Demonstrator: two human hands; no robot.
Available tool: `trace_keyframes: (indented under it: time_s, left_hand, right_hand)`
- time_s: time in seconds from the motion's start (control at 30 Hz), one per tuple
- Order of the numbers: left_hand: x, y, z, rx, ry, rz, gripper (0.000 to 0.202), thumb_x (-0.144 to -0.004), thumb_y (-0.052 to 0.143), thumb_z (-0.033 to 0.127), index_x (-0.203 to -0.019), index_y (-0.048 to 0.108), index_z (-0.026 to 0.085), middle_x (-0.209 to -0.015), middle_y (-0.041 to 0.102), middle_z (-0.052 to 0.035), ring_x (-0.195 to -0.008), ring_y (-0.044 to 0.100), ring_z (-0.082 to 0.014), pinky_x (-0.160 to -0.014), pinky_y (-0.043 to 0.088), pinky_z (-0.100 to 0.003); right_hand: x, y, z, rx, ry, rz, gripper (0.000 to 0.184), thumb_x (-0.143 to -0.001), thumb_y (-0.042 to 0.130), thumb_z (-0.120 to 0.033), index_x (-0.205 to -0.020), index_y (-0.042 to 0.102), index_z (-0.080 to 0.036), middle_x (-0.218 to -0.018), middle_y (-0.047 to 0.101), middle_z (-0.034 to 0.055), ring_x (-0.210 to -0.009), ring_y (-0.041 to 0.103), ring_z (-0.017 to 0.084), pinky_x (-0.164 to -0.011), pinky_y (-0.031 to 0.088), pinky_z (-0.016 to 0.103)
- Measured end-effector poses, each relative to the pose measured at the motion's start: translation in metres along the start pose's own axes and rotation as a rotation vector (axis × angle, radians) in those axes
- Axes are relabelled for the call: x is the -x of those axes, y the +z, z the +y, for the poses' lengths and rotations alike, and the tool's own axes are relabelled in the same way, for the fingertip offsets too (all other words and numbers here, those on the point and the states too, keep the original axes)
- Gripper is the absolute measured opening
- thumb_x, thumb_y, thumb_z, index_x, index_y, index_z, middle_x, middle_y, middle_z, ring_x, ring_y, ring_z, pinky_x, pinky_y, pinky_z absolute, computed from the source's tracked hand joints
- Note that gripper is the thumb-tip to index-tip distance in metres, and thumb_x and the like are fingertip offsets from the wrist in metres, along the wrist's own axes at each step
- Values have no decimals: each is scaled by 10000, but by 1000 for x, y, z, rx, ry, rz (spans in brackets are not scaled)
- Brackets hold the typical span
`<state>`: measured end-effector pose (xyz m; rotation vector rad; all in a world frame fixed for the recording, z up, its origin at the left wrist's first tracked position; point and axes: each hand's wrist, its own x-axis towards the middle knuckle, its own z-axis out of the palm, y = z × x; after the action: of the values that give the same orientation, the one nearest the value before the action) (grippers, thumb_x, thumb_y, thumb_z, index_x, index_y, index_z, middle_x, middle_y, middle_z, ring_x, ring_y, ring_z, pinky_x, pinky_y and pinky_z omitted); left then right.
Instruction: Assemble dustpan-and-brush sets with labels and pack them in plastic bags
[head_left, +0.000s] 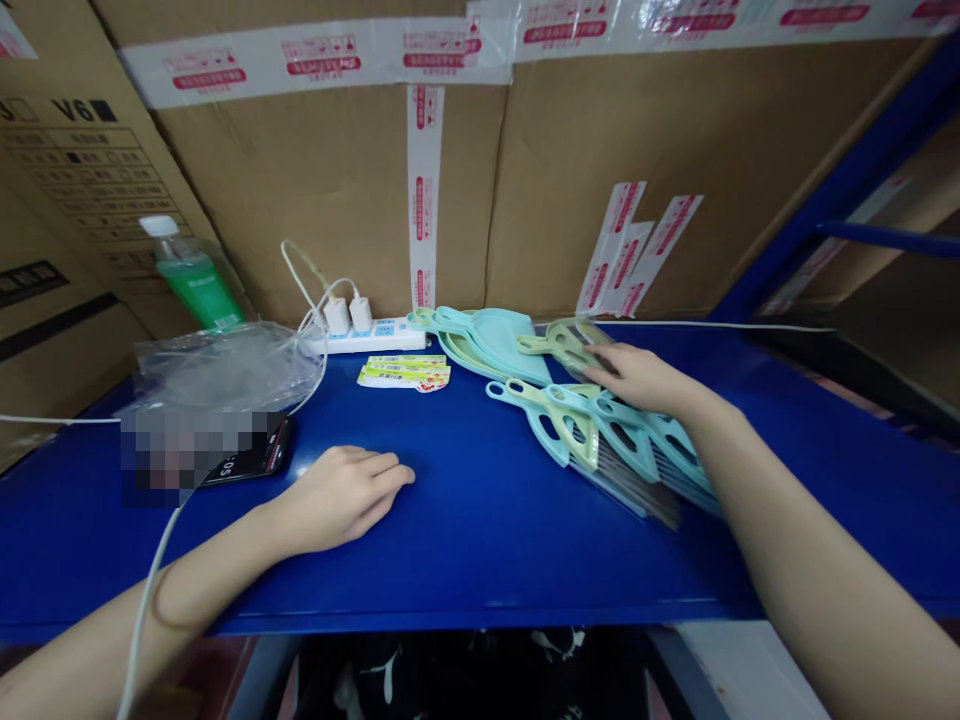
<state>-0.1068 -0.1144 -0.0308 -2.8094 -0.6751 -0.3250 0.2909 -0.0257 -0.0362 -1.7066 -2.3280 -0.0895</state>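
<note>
My right hand (637, 375) reaches to the back of the blue table and is closed on a small green hand broom (559, 343). Its fingers cover part of the broom's head. Just left of it lie a light blue dustpan (499, 335) and a green dustpan (461, 352) partly beneath it. Under my right wrist, several blue and green hand brooms (581, 430) overlap in a row, bristles toward the lower right. My left hand (349, 495) rests on the table at the left, loosely curled, fingers together, with nothing visible in it.
A white power strip (386, 335) with two plugged chargers stands against the cardboard boxes (315, 180). Yellow-green packets (405, 373) lie before it. At left are clear plastic bags (232, 370), a phone (259, 455) and a green-liquid bottle (195, 280). A white cable (150, 580) crosses my left forearm.
</note>
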Motion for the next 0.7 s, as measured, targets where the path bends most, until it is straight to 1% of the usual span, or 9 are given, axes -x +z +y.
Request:
trace_keyframes:
  time_s: [0.1, 0.2, 0.27, 0.33, 0.43, 0.57, 0.63, 0.7]
  left_hand:
    - [-6, 3, -1, 8, 20, 33, 248, -969, 322, 167, -1002, 567, 185, -750, 634, 7, -591, 600, -128, -574, 450, -250]
    - [-13, 3, 0, -105, 67, 47, 260, -959, 317, 155, -1032, 566, 174, -722, 621, 6, -547, 577, -135, -537, 431, -267]
    - [-18, 2, 1, -181, 97, 61, 264, -951, 316, 140, -1043, 562, 166, -707, 613, 5, -529, 570, -142, -523, 426, -278]
    - [-22, 2, 2, -229, 106, 71, 262, -942, 323, 128, -1052, 558, 158, -709, 612, 3, -532, 575, -146, -523, 429, -283]
    - [-31, 3, 1, -238, 65, 96, 257, -937, 341, 127, -1100, 539, 145, -748, 621, -7, -572, 599, -148, -539, 442, -279]
    - [-47, 8, 1, -111, -78, 156, 273, -947, 353, 163, -1192, 473, 149, -872, 637, -37, -656, 624, -155, -573, 476, -274]
    - [-56, 12, 2, 33, -157, 182, 288, -938, 376, 171, -1220, 433, 157, -966, 630, -55, -690, 622, -146, -597, 497, -269]
    - [-66, 17, 5, 228, -237, 223, 338, -920, 405, 169, -1256, 371, 154, -982, 612, -45, -624, 584, -107, -604, 512, -247]
  right_hand:
    - [3, -11, -8, 40, 41, -38, 471, -871, 431, -447, -1188, 639, -167, -1067, 707, 153, -1006, 653, 338, -857, 514, 449]
    - [8, -23, -21, 56, 50, -62, 502, -861, 438, -444, -1222, 620, -147, -1133, 680, 178, -1022, 647, 342, -874, 510, 455]
    - [12, -30, -31, 47, 28, -66, 532, -871, 411, -454, -1273, 585, -153, -1213, 648, 166, -1109, 607, 333, -924, 490, 448]
    - [15, -35, -40, 31, -29, -92, 552, -874, 387, -463, -1297, 568, -159, -1261, 626, 149, -1165, 573, 326, -955, 476, 457]
    - [19, -41, -48, 16, -91, -132, 554, -860, 383, -465, -1277, 588, -165, -1267, 627, 138, -1178, 564, 321, -973, 465, 473]
    - [23, -52, -50, -26, -24, -167, 594, -815, 424, -532, -1213, 627, -140, -1255, 629, 159, -1175, 558, 345, -978, 459, 478]
    - [26, -59, -49, -50, 20, -199, 580, -776, 482, -558, -1163, 645, -157, -1221, 647, 154, -1132, 583, 353, -940, 483, 473]
    - [30, -67, -47, -76, 68, -234, 540, -721, 566, -549, -1103, 656, -178, -1175, 667, 151, -1075, 611, 356, -892, 507, 464]
